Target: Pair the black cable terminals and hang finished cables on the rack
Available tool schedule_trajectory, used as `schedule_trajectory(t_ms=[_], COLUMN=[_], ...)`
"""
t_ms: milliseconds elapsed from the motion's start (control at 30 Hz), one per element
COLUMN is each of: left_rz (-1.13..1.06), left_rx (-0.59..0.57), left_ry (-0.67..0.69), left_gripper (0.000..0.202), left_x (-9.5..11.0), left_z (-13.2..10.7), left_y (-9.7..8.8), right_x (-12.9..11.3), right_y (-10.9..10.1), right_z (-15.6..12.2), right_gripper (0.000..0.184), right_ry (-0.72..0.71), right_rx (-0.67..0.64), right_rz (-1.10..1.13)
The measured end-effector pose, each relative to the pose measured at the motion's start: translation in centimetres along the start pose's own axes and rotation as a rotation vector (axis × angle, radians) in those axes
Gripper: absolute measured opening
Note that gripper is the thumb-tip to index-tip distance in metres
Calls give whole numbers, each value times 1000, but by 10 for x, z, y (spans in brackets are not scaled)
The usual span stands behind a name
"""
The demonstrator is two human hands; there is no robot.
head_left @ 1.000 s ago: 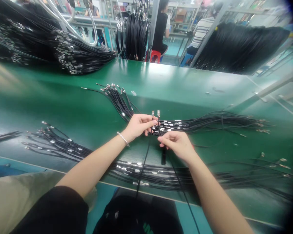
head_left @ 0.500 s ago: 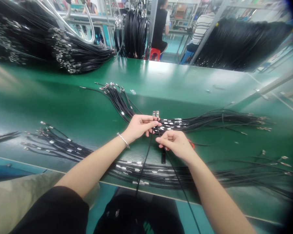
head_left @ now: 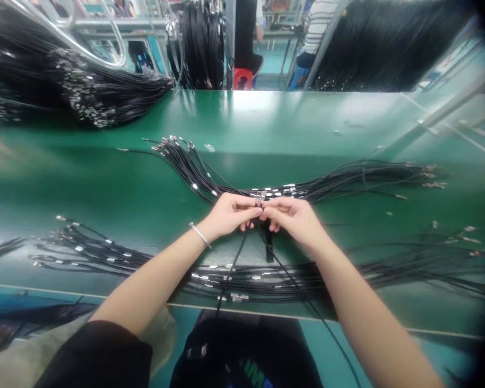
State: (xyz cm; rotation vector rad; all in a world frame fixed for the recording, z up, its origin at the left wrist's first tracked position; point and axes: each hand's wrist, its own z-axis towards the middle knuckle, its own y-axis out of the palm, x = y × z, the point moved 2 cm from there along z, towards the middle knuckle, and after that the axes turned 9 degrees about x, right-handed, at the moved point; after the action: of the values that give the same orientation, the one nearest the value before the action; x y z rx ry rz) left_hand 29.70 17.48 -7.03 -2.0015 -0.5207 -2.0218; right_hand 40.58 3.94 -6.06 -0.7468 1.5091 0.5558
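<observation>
My left hand (head_left: 228, 214) and my right hand (head_left: 294, 217) meet fingertip to fingertip over the green table (head_left: 267, 129). Both pinch thin black cables with small metal terminals (head_left: 260, 197) that stick up between the fingers. The two cables trail down toward my lap. Just behind my hands lies a spread bundle of black terminal cables (head_left: 331, 186). A small black bar (head_left: 269, 247) lies flat on the table under my right hand. A thin bracelet (head_left: 200, 235) circles my left wrist.
Another long row of black cables (head_left: 246, 280) runs along the near table edge. A heap of cables (head_left: 105, 94) sits at the far left and hanging bundles (head_left: 198, 43) at the back. Other people sit at benches behind, by a red stool (head_left: 242, 78).
My right hand has moved up to meet my left, so the two terminals now sit together between both sets of fingertips. The view has tilted down a little.
</observation>
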Motion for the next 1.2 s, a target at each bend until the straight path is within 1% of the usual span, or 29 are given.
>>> schedule_trajectory(t_ms=[67, 100, 167, 267, 367, 633, 833, 967, 1067, 1200], left_rz=[3, 2, -1, -10, -14, -21, -61, -65, -86, -99], left_rx=[-68, -87, -103, -110, -117, -117, -123, -120, -123, -116], left_ry=[-52, -76, -105, -117, -121, -143, -142, -168, -176, -191], left_gripper=[36, 38, 39, 37, 35, 35, 34, 34, 33, 34], left_x=[-2, -3, -3, 0, 1, 1, 2, 3, 4, 5], left_z=[-5, -8, -12, -16, -17, -18, -19, -19, -20, -20], left_y=[7, 10, 14, 17, 18, 20, 21, 22, 23, 24], right_x=[-5, -7, -9, -10, -9, -8, -8, -8, -7, -3], right_y=[-8, -11, -14, -14, -11, -8, -8, -8, -7, -6], right_z=[2, 3, 2, 0, 0, 2, 3, 3, 3, 4], right_gripper=[52, 53, 52, 43, 40, 45, 44, 44, 43, 46], right_ry=[-84, -111, -145, -189, -193, -203, -220, -199, -162, -91], right_rx=[133, 158, 135, 63, 28, 51, 54, 43, 6, -50], right_rz=[6, -8, -31, 15, 61, 4, 19, 11, 41, 111])
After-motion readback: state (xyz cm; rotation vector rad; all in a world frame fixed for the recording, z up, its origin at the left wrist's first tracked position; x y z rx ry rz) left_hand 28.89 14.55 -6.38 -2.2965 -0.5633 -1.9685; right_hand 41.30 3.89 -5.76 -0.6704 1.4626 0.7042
